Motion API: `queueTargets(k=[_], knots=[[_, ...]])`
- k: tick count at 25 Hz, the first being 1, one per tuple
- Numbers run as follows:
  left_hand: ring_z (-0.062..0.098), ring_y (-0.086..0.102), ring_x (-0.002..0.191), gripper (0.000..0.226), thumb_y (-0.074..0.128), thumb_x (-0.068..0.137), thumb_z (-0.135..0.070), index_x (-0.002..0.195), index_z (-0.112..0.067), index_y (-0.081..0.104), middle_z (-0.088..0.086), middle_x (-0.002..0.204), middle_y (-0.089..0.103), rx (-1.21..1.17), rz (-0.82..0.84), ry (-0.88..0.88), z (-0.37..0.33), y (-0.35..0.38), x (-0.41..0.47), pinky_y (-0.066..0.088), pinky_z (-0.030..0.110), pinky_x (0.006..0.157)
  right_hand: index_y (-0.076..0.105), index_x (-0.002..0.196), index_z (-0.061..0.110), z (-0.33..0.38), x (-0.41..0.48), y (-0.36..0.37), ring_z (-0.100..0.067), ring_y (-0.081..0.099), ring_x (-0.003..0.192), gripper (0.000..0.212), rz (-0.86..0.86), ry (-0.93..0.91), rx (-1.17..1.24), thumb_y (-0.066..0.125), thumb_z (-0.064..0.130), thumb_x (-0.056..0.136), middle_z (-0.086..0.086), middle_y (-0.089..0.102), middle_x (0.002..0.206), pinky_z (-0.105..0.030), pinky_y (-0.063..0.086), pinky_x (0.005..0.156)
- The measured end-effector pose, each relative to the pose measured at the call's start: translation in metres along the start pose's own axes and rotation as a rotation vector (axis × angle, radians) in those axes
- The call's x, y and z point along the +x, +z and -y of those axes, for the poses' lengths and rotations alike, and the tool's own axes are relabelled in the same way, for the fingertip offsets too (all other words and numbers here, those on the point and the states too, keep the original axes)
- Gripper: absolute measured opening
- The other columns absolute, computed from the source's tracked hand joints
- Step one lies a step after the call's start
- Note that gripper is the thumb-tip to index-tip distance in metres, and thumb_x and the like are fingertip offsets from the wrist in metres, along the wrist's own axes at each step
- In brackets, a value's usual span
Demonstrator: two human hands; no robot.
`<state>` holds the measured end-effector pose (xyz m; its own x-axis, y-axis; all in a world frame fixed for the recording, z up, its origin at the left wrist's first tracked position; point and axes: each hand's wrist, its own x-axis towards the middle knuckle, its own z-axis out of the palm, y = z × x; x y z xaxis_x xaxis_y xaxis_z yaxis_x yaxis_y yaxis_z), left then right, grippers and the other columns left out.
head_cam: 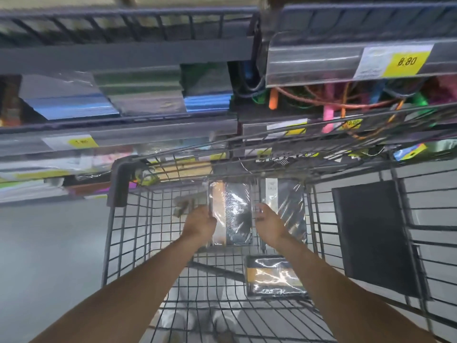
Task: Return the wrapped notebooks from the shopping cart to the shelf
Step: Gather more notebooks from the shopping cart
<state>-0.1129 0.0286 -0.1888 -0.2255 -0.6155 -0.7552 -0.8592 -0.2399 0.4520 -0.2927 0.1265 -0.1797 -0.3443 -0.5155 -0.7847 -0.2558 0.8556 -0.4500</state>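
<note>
At centre frame, inside the shopping cart (116,219), a wrapped notebook (232,214) is being held.
The left hand (200,224) grips its left edge; the right hand (269,221) hovers loosely spread beside its right edge. A second notebook (286,204) stands just right, a third notebook (272,276) lies lower. The shelf (118,127), upper left, awaits all three, so most work seems left.
</note>
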Motion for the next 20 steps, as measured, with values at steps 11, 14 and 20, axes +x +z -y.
queueTargets(k=[11, 14, 20], knots=[[0.014, 0.066, 0.080, 0.030, 0.066, 0.092, -0.007, 0.118, -0.019, 0.059, 0.002, 0.096, 0.070, -0.372, -0.082, -0.125, -0.005, -0.001, -0.008, 0.054, 0.028, 0.067, 0.059, 0.131, -0.002, 0.002, -0.002, 0.005, -0.022, 0.057, 0.096, 0.038, -0.066, 0.173, 0.506, 0.046, -0.011, 0.097, -0.024, 0.063, 0.129, -0.012, 0.049, 0.059], [0.013, 0.064, 0.083, 0.028, 0.067, 0.092, 0.000, 0.106, -0.024, 0.064, 0.002, 0.099, 0.068, -0.450, -0.016, -0.075, -0.013, -0.012, -0.026, 0.055, 0.031, 0.076, 0.068, 0.115, 0.002, 0.006, -0.008, 0.000, -0.024, 0.065, 0.089, 0.037, -0.040, 0.200, 0.611, 0.045, -0.017, 0.094, -0.019, 0.069, 0.114, -0.026, 0.057, 0.068], [0.025, 0.076, 0.091, 0.043, 0.068, 0.095, -0.001, 0.125, -0.027, 0.054, 0.001, 0.113, 0.071, -0.627, 0.082, -0.016, -0.014, -0.041, -0.069, 0.064, 0.051, 0.063, 0.065, 0.124, 0.011, 0.009, -0.024, -0.012, -0.024, 0.064, 0.108, 0.048, 0.035, 0.157, 0.586, 0.042, -0.016, 0.092, -0.009, 0.065, 0.120, -0.039, 0.057, 0.093]])
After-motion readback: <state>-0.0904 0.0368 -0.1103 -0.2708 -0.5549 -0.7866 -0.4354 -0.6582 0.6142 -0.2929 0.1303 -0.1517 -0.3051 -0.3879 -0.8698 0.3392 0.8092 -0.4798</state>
